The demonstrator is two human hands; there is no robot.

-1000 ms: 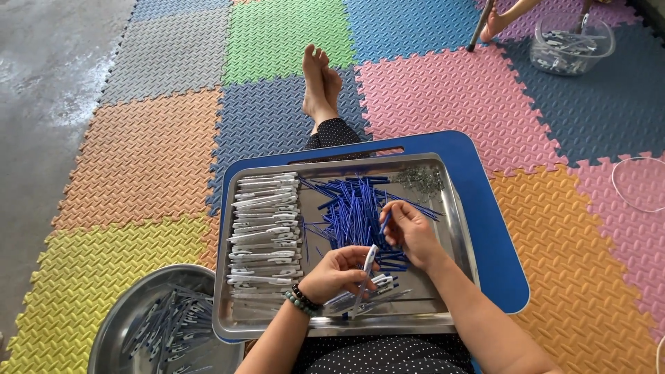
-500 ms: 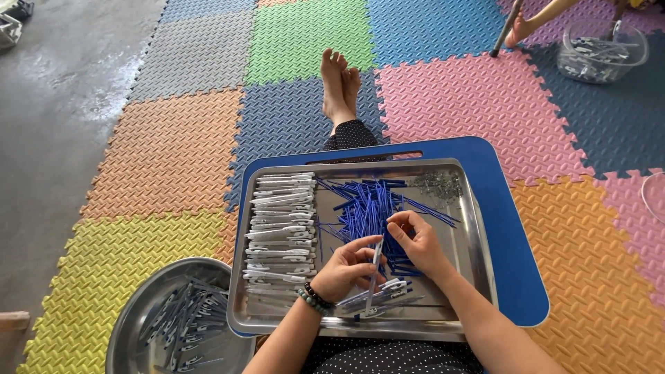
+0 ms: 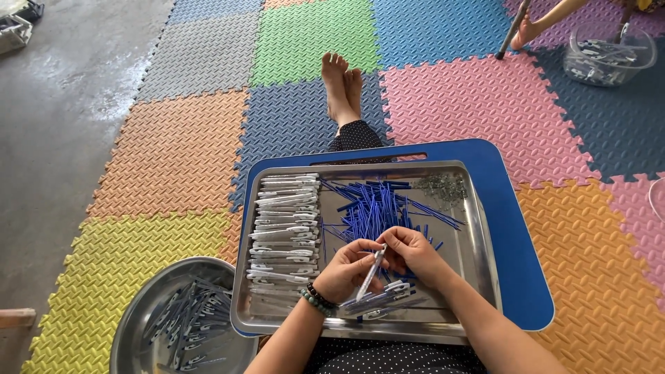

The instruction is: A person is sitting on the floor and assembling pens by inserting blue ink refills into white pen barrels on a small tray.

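Observation:
A steel tray [image 3: 478,242] lies on a blue lap board [image 3: 516,228] over my legs. Inside it a row of white pen barrels [image 3: 285,221] fills the left side, a heap of blue refills [image 3: 374,204] sits in the middle, and small metal springs [image 3: 443,187] lie at the far right corner. My left hand [image 3: 346,271] holds a white pen barrel [image 3: 369,273] tilted upright. My right hand [image 3: 415,255] pinches the barrel's top end. A few more barrels [image 3: 388,296] lie under my hands.
A round steel bowl [image 3: 138,312] with assembled pens stands at my lower left on the coloured foam mats. At the far right a clear tub [image 3: 609,55] of parts sits beside another person's foot [image 3: 526,31]. Bare concrete floor lies to the left.
My right hand has come in from the refill heap to meet the barrel in my left hand. The camera view has shifted slightly.

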